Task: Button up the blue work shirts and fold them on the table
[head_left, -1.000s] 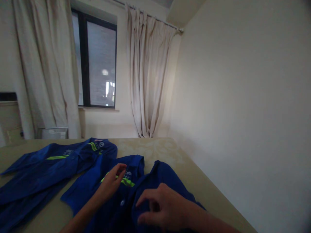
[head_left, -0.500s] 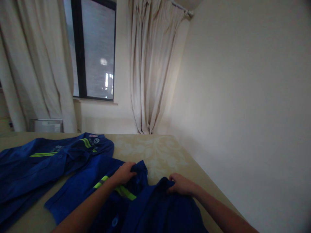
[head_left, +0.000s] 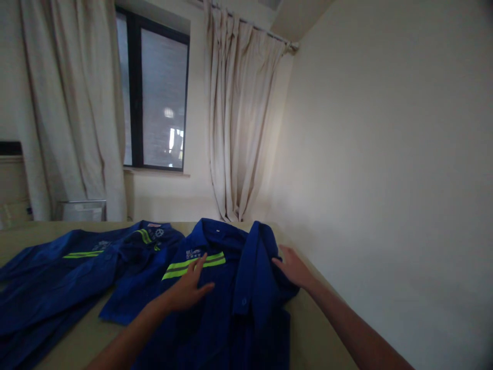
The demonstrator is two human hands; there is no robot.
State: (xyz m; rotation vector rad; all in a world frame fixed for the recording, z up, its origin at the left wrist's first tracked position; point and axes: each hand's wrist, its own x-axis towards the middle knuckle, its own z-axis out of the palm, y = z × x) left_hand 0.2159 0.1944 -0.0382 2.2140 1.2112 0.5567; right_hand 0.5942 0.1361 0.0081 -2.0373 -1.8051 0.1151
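Observation:
A blue work jacket [head_left: 215,313] lies spread over the bed, its collar toward the far edge. A yellow-green stripe crosses its chest, and one front panel is folded over. Above that stripe my left hand [head_left: 188,290] hovers or rests lightly, open with thumb and fingers apart; whether it touches the cloth I cannot tell. At the jacket's right shoulder is my right hand [head_left: 295,267], open, with thumb and forefinger apart beside the fabric. To the left lies a second blue jacket [head_left: 77,277] with similar stripes and printed marks, its sleeve close to the first.
The bed [head_left: 69,341] has a pale, beige surface. A white wall [head_left: 385,154] runs along its right side. Behind the far edge hang beige curtains [head_left: 239,118] beside a dark-framed window [head_left: 164,103]. A silvery, box-like object [head_left: 82,210] stands behind the bed at the left.
The held jacket has been laid down flatter and farther away, with its collar and chest stripe now showing. Both hands have let go of the cloth. The view has tilted slightly upward.

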